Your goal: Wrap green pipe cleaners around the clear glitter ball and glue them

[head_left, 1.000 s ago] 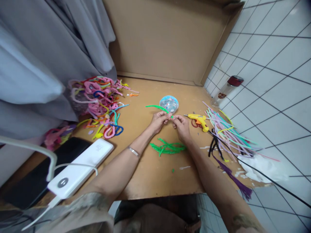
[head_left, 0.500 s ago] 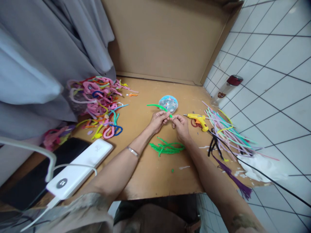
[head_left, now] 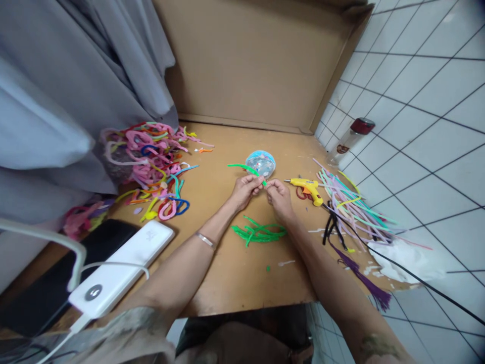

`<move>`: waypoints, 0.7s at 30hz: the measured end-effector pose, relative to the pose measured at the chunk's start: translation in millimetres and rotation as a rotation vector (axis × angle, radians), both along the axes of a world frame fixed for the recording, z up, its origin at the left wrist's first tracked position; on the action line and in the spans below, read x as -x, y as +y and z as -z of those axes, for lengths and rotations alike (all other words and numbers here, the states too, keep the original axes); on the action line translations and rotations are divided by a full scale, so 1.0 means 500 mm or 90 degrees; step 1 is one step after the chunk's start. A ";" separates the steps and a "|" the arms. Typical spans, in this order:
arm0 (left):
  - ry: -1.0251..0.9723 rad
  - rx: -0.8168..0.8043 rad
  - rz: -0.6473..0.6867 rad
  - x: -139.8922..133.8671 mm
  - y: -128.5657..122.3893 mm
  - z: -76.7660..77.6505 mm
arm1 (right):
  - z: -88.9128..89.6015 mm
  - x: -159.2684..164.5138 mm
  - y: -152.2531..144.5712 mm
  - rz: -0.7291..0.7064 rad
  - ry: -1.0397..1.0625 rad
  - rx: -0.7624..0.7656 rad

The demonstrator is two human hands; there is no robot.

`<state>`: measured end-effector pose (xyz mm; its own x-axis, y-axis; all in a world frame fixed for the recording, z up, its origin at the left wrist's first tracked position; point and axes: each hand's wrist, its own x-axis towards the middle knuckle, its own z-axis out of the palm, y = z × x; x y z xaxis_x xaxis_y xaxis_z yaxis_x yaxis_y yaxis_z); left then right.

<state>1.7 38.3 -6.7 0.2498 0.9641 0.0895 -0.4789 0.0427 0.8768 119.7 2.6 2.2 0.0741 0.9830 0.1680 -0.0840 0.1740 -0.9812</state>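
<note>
Between the fingertips of both hands runs a green pipe cleaner [head_left: 242,166], its free end pointing left past a round clear tub with a blue rim [head_left: 260,163]. My left hand [head_left: 245,191] pinches it along its length. At its near right end, my right hand [head_left: 278,196] has thumb and fingers pressed together on the tip. Just below the hands lies a loose bunch of green pipe cleaners [head_left: 259,234] on the table. A small green scrap [head_left: 268,268] sits nearer the front edge.
At right are a yellow glue gun [head_left: 307,190] with a black cable, pastel pipe cleaners [head_left: 352,207], a purple tassel [head_left: 361,278] and a bottle [head_left: 350,139]. At left stand a tangled colourful pile [head_left: 147,156] and a white power bank [head_left: 121,268]. Cardboard [head_left: 250,60] rises behind.
The hands keep nearly the same pinch on the green pipe cleaner. The whole view has shifted slightly; nothing on the table has visibly moved.
</note>
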 end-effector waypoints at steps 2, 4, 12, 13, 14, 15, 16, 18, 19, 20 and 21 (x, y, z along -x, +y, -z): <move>0.007 -0.009 -0.009 -0.002 -0.001 0.001 | 0.001 0.001 -0.003 0.046 -0.063 -0.063; 0.022 -0.018 -0.011 -0.003 -0.003 0.002 | 0.000 0.001 -0.009 0.085 -0.134 -0.110; 0.058 -0.040 -0.018 -0.004 -0.005 0.004 | 0.003 -0.006 -0.016 0.130 -0.315 -0.189; 0.059 -0.041 -0.018 -0.003 -0.004 0.004 | 0.005 -0.007 -0.015 0.128 -0.319 -0.189; 0.060 -0.043 -0.019 -0.003 -0.004 0.004 | 0.007 -0.008 -0.013 0.124 -0.323 -0.187; 0.060 -0.046 -0.020 -0.003 -0.004 0.005 | 0.008 -0.009 -0.011 0.120 -0.329 -0.182; 0.060 -0.049 -0.021 -0.004 -0.004 0.005 | 0.009 -0.009 -0.010 0.119 -0.338 -0.177; 0.059 -0.054 -0.022 -0.004 -0.003 0.006 | 0.010 -0.010 -0.008 0.125 -0.363 -0.172; 0.057 -0.055 -0.021 -0.005 -0.003 0.007 | 0.010 -0.010 -0.008 0.130 -0.376 -0.175; 0.054 -0.055 -0.021 -0.005 -0.002 0.008 | 0.009 -0.010 -0.007 0.136 -0.387 -0.181; 0.050 -0.055 -0.020 -0.005 -0.002 0.008 | 0.009 -0.010 -0.007 0.142 -0.396 -0.188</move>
